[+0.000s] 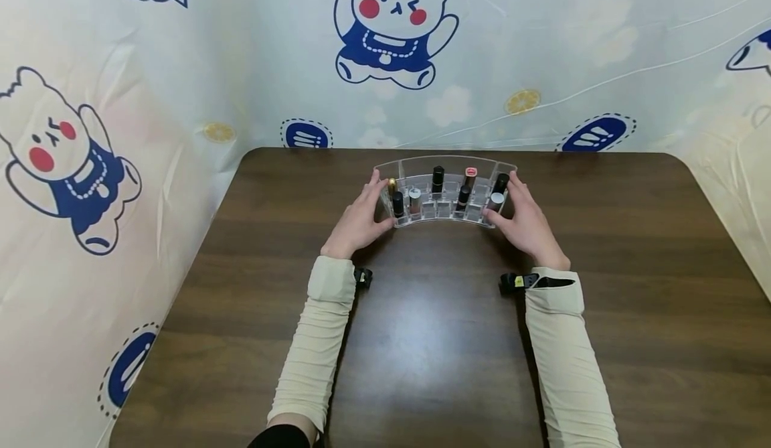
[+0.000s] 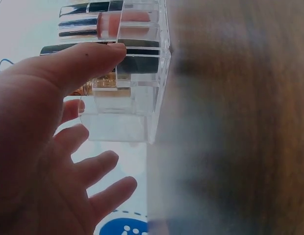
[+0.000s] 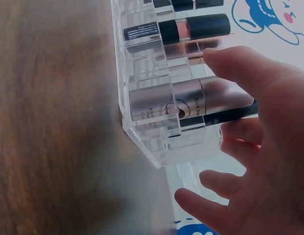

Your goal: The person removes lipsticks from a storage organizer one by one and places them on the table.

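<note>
A clear acrylic lipstick organizer (image 1: 444, 217), curved and tiered, stands near the table's far edge. Upright in its slots are several tubes: a black lipstick (image 1: 438, 179), a red-topped one (image 1: 470, 175) and a silver one (image 1: 415, 200) among them. My left hand (image 1: 360, 224) holds the left end, its thumb across the front and its forefinger at the side. The right end is held by my right hand (image 1: 531, 227), thumb at the front, fingers behind the side wall. In the right wrist view a silver printed tube (image 3: 152, 101) sits near that end; the other fingers are spread.
The dark wooden table (image 1: 421, 341) extends toward me and to both sides. Behind it and at the left hangs a pale curtain (image 1: 271, 53) printed with cartoon figures. Each wrist carries a black strapped camera, the right one (image 1: 515, 283) facing inward.
</note>
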The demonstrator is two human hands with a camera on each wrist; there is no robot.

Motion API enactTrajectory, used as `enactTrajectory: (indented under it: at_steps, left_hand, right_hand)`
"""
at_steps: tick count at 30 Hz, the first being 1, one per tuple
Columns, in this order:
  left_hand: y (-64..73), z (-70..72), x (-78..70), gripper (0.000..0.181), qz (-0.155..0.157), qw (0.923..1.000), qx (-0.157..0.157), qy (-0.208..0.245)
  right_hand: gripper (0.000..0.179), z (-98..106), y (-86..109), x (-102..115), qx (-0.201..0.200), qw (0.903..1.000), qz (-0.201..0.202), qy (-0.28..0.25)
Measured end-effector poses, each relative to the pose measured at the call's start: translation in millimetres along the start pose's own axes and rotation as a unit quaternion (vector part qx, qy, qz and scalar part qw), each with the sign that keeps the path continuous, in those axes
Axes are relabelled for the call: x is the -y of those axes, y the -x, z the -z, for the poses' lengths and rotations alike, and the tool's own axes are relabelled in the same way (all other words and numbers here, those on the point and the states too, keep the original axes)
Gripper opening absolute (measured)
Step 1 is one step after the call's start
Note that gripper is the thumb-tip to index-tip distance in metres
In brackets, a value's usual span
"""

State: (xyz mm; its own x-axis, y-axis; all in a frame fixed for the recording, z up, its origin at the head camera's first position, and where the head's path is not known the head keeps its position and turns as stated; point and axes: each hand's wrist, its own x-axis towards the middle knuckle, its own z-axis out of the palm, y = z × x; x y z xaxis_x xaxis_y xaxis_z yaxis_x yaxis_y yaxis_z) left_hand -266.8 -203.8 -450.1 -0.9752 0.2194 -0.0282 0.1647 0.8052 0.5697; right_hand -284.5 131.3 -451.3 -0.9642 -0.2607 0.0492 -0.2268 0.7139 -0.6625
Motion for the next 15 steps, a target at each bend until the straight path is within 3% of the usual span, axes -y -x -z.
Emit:
enactTrajectory:
  at_steps: [9, 15]
  left_hand:
    - [2.0, 6.2, 4.6, 0.075, -0.03, 0.9988, 0.014, 0.035]
    - [1.5, 9.4, 11.2, 0.063, -0.06, 0.9982, -0.005, 0.001]
  right_hand:
    - [0.084, 2, -2.2, -3, -0.003, 1.0, 0.001, -0.009]
    - [0.078, 9, 0.2, 3, -0.041, 0.9987, -0.003, -0.031]
